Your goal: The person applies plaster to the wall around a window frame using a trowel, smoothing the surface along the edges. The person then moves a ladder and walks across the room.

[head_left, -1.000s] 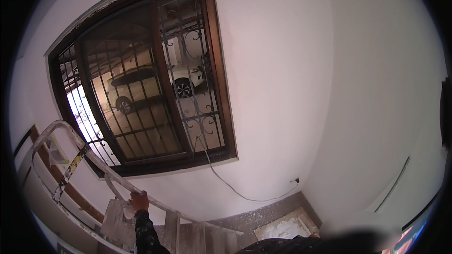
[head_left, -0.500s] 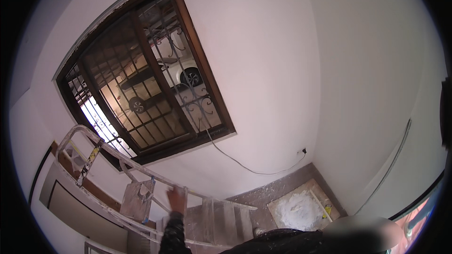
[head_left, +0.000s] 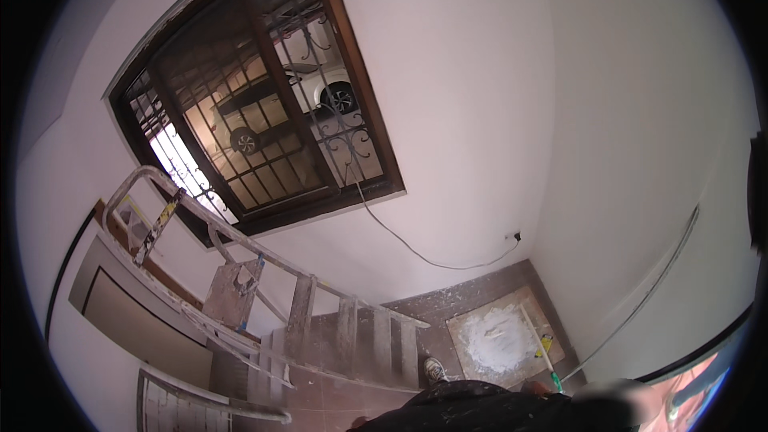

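At the lower edge only a small, dim part of my left hand (head_left: pixel 358 423) shows beside my dark, white-specked clothing; its fingers are hidden. A paint-spattered stepladder (head_left: pixel 347 328) stands to the left, with a worn platform (head_left: pixel 234 292) on it, and my left hand is apart from its steps. What looks like part of my right hand (head_left: pixel 534 386) peeks out past the clothing, close to the green end of a long pale pole (head_left: pixel 534 338). Whether it touches the pole I cannot tell. The pole lies across a square board (head_left: pixel 458 340) bearing a white powdery heap (head_left: pixel 498 339).
A brown-framed barred window (head_left: pixel 364 72) has parked vehicles behind it. From it a grey cable (head_left: pixel 400 242) droops to a wall socket (head_left: pixel 514 237). Another cable (head_left: pixel 660 286) hangs along the right wall. My shoe (head_left: pixel 434 369) stands on the speckled floor, and a yellow item (head_left: pixel 544 345) lies by the pole.
My left hand has left the ladder step and dropped to the lower edge. The view has shifted, bringing my shoe, more floor and the pole's green end into sight.
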Demonstrator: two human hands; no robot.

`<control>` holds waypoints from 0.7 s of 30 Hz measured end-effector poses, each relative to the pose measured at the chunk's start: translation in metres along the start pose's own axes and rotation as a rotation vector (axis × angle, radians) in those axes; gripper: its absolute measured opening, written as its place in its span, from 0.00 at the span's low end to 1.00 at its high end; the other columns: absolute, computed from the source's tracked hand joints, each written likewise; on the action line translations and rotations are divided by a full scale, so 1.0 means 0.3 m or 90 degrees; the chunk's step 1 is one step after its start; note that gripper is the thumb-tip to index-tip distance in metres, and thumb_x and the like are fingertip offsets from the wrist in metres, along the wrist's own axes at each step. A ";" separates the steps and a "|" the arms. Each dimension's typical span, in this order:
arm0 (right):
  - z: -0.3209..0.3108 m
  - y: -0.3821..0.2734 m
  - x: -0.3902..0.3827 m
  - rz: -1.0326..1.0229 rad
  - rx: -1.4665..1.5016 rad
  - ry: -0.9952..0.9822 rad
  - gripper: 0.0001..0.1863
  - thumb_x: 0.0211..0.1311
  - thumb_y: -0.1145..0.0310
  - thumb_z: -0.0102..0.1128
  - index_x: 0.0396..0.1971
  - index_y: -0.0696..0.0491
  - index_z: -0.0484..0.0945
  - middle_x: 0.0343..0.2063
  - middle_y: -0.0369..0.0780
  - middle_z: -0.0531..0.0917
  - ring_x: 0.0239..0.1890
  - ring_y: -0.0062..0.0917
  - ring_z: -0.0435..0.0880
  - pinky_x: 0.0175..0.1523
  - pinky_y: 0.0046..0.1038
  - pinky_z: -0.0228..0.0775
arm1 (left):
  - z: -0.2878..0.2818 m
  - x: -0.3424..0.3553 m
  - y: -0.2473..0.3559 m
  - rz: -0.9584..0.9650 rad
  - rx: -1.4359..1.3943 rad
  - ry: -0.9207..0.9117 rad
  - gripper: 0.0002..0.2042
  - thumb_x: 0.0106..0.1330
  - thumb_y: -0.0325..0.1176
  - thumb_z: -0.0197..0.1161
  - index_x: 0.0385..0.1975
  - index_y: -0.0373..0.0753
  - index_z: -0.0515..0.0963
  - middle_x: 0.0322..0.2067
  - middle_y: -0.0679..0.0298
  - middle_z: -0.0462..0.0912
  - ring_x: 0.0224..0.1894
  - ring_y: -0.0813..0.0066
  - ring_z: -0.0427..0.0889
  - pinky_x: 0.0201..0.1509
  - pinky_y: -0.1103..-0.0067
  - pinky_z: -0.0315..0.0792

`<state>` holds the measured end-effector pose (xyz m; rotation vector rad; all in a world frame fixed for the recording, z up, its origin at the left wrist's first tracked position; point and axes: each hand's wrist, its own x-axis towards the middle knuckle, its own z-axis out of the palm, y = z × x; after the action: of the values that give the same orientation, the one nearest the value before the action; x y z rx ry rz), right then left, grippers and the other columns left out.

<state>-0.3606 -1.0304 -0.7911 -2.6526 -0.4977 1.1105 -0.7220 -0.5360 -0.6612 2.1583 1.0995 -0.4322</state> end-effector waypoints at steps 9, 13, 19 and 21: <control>-0.078 -0.159 0.298 -0.154 0.093 0.168 0.18 0.53 0.60 0.59 0.36 0.60 0.80 0.33 0.52 0.87 0.35 0.49 0.87 0.42 0.47 0.79 | 0.116 -0.088 -0.081 -0.041 -0.047 -0.035 0.29 0.68 0.59 0.53 0.52 0.38 0.79 0.44 0.51 0.85 0.46 0.47 0.83 0.55 0.53 0.73; 0.019 -0.158 0.289 -0.373 -0.237 0.281 0.13 0.50 0.54 0.64 0.23 0.49 0.86 0.28 0.45 0.88 0.37 0.43 0.88 0.38 0.41 0.80 | 0.133 -0.030 -0.071 0.013 -0.054 -0.066 0.29 0.68 0.60 0.52 0.52 0.40 0.79 0.44 0.53 0.86 0.47 0.47 0.83 0.55 0.53 0.73; 0.029 -0.262 0.134 -0.157 -0.131 0.037 0.14 0.51 0.53 0.65 0.25 0.49 0.86 0.29 0.45 0.88 0.37 0.44 0.87 0.40 0.42 0.79 | 0.043 0.040 -0.163 0.083 -0.086 -0.077 0.30 0.68 0.63 0.50 0.51 0.42 0.80 0.44 0.54 0.86 0.47 0.48 0.84 0.56 0.53 0.72; 0.032 -0.349 0.112 -0.142 -0.141 0.019 0.15 0.51 0.52 0.65 0.26 0.49 0.86 0.29 0.45 0.88 0.37 0.44 0.87 0.40 0.42 0.79 | -0.010 0.058 -0.227 0.089 -0.105 -0.063 0.30 0.68 0.63 0.49 0.51 0.42 0.81 0.43 0.55 0.87 0.47 0.48 0.84 0.56 0.53 0.72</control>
<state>-0.3685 -0.9205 -0.7849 -2.7062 -0.9344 0.9992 -0.7668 -0.4950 -0.6967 2.0309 0.8914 -0.3676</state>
